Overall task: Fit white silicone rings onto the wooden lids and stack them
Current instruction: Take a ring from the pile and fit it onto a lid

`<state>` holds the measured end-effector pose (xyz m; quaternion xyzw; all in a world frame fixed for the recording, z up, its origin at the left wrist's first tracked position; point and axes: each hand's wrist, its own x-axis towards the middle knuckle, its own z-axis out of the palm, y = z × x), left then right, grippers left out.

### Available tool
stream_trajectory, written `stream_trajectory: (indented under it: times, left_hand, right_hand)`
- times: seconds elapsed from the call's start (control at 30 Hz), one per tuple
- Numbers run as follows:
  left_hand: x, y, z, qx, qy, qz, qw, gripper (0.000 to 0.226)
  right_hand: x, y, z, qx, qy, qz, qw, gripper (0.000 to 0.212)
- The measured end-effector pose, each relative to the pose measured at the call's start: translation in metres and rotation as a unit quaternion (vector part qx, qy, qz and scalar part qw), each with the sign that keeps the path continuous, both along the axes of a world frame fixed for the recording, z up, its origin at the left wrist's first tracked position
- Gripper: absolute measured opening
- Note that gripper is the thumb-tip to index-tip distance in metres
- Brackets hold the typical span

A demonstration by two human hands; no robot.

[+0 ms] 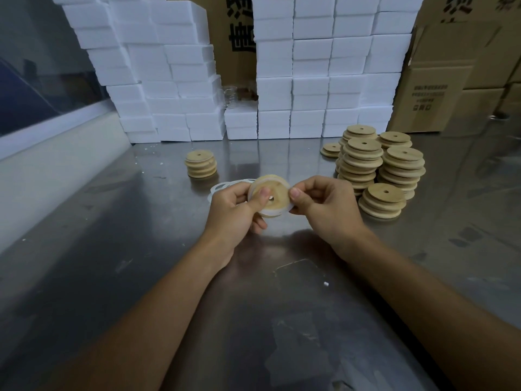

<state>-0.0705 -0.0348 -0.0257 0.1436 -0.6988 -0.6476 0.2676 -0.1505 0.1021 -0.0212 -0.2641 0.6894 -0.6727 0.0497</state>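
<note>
- The left hand curls round the wooden lid from its left side, thumb pressed flat across the face just beside the centre hole, the other fingers hidden behind the disc.
- The right hand pinches at the lid's right rim, thumb tip on the edge where the white silicone ring shows as a pale band along the lower rim.
- The lid is held between both hands above the steel table, tilted so its holed face turns toward the camera; it has no long axis, so what counts is that the rim lies straight between the two thumbs.
- The ring looks only partly seated, though blur at the rim makes that uncertain; the right hand is the nearer one to work it round.
- Loose rings lie on the table just behind the left hand.
- The small finished stack stands beyond on the left; the unfitted lid stacks crowd the right, near the right hand.
</note>
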Motion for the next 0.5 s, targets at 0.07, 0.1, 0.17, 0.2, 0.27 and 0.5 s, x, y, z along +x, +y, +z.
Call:
stream_trajectory:
  times: [0.07,0.1,0.17,0.2,0.27,0.5]
  left_hand:
    - [0.0006,-0.0008,0.0007,0.025,-0.003,-0.007,1.000,0.006]
    - [0.0007,-0.0011,0.0009,0.037,-0.003,-0.009,0.999,0.006]
    - [0.0009,-0.0017,0.0018,0.060,-0.004,-0.009,0.998,0.008]
    - [0.0008,-0.0020,0.0023,0.067,-0.007,-0.009,0.998,0.009]
    - [0.0011,-0.0021,0.0030,0.071,-0.014,-0.016,0.997,0.010]
    - [0.0001,0.0001,-0.0028,-0.074,-0.004,-0.015,0.997,0.016]
  right_hand:
    - [0.0009,0.0001,0.0006,-0.004,-0.003,0.006,1.000,0.008]
    - [0.0015,0.0008,0.0003,-0.007,-0.010,0.014,1.000,0.007]
    - [0.0034,0.0022,-0.0014,-0.015,-0.036,0.034,0.999,0.009]
    - [0.0046,0.0026,-0.0023,-0.019,-0.051,0.043,0.998,0.009]
    - [0.0056,0.0027,-0.0033,-0.019,-0.056,0.045,0.997,0.011]
    - [0.0053,0.0043,-0.0049,0.081,0.158,-0.051,0.983,0.010]
